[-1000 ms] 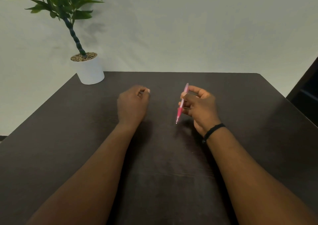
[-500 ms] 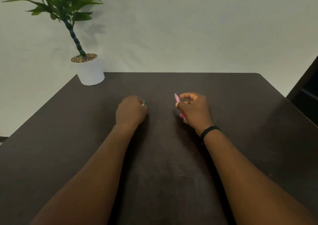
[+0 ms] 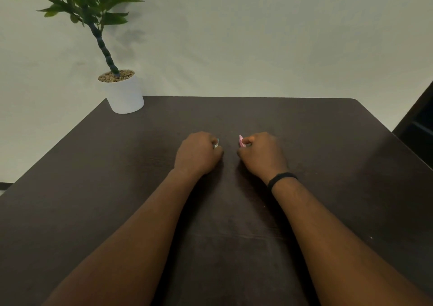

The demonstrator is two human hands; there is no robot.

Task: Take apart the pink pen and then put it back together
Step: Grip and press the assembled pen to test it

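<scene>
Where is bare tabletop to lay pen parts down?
Bare table lies right of the right hand, and between the left hand and the white plant pot. The gap between the fists is tight.

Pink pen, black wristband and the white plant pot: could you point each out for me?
pink pen (image 3: 241, 141), head view, the pink end sticking out of the fist.
black wristband (image 3: 281, 179), head view, top of the band.
white plant pot (image 3: 125, 96), head view, its front wall.
</scene>
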